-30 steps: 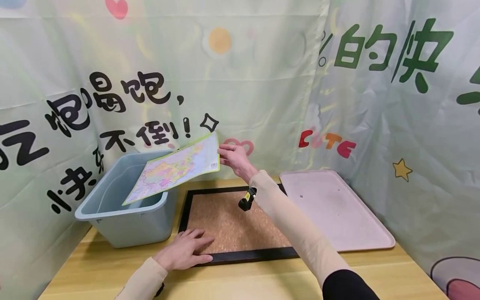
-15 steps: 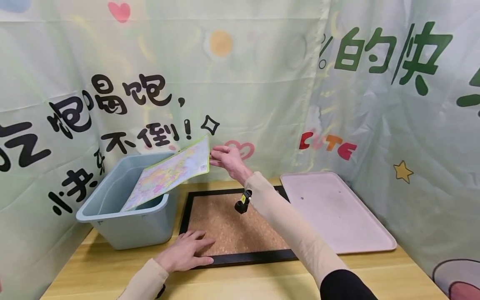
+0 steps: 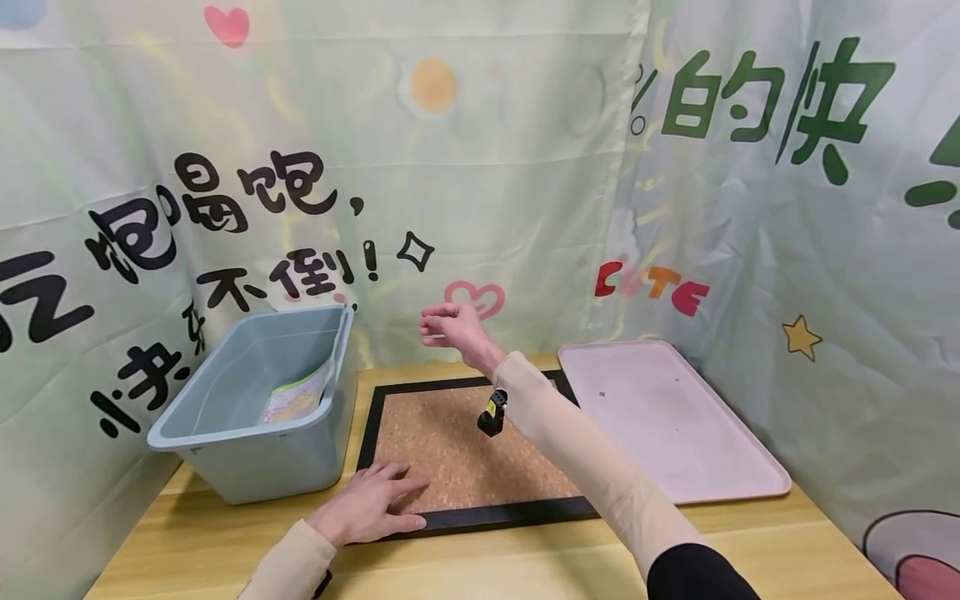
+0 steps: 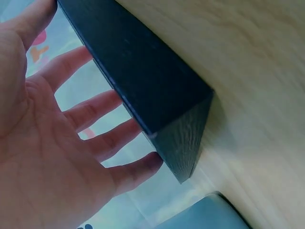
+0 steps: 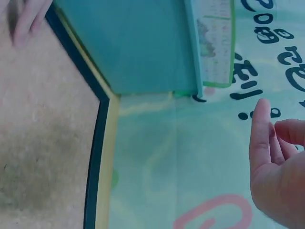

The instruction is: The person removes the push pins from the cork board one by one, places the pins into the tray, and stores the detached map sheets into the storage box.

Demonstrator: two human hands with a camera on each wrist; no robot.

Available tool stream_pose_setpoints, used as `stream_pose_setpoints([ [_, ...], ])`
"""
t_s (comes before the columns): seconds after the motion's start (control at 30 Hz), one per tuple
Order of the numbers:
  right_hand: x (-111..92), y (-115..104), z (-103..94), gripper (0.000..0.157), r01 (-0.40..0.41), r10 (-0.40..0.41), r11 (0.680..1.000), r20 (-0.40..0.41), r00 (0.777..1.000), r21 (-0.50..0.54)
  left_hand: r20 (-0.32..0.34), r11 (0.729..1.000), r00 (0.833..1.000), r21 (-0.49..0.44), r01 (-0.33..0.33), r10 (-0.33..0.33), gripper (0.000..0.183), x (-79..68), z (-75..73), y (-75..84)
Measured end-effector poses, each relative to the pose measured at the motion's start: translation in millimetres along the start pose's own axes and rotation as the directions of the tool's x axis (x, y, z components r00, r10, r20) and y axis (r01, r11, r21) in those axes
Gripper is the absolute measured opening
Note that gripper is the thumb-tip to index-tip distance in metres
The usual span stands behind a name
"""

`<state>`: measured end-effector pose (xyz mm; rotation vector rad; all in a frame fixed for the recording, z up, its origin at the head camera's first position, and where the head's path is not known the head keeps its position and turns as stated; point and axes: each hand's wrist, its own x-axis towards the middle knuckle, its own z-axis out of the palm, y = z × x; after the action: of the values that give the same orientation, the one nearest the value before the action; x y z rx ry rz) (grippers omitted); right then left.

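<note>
My left hand (image 3: 367,502) rests with spread fingers on the near left corner of a black-framed cork board (image 3: 472,442). In the left wrist view, its fingertips touch the black frame (image 4: 138,71). My right hand (image 3: 456,332) is raised above the far side of the board, with nothing in it. A thin map sheet (image 3: 294,398) with a green border now stands inside the blue-grey plastic bin (image 3: 262,467), leaning against its right wall. Part of the map sheet (image 5: 217,43) shows above the bin rim in the right wrist view; the bin hides much of it.
At the right, a pale pink tray (image 3: 667,425) lies on the wooden table (image 3: 465,567), close to the board. Printed cloth (image 3: 510,200) hangs behind and along both sides. The bin stands at the left, near the board's left edge.
The map sheet has gone from my right hand down into the bin. My right hand let go and stays near the same spot. The left hand has not moved.
</note>
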<state>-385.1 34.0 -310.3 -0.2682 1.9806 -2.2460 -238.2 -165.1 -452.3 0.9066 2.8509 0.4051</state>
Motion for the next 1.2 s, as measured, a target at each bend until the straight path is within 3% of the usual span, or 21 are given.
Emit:
stream_pose_setpoints([
  [0.33, -9.7, 21.3, -20.2, 0.018, 0.049, -0.046, 0.977, 0.016, 0.999, -0.206, 0.012, 1.000, 1.000, -0.021, 0.002, -0.002, 0.059, 2.5, -7.0, 0.2],
  [0.57, -32.7, 40.4, -40.0, 0.017, 0.104, -0.102, 0.915, 0.024, 0.994, -0.390, -0.047, 1.000, 0.999, -0.007, -0.025, 0.024, 0.031, 14.0, -17.8, 5.5],
  [0.77, -52.0, 55.0, -59.8, 0.014, 0.093, -0.127, 0.855, -0.030, 0.991, -0.511, -0.023, 1.000, 1.000, -0.002, 0.006, -0.006, 0.026, 20.6, -24.7, 8.7],
  [0.93, -62.5, 58.4, -70.7, 0.013, 0.082, -0.145, 0.829, -0.070, 0.987, -0.553, -0.023, 0.999, 0.999, -0.008, 0.043, -0.043, 0.020, 26.4, -29.6, 12.0],
  [1.07, -69.1, 58.3, -76.8, 0.013, 0.107, -0.183, 0.777, -0.061, 0.981, -0.620, -0.024, 0.995, 0.996, -0.051, 0.089, -0.091, 0.022, 33.0, -33.9, 12.9],
  [1.2, -77.2, 58.9, -84.3, 0.015, 0.122, -0.203, 0.687, -0.028, 0.979, -0.716, -0.052, 0.983, 0.985, -0.091, 0.159, -0.164, 0.034, 36.9, -33.3, 13.1],
])
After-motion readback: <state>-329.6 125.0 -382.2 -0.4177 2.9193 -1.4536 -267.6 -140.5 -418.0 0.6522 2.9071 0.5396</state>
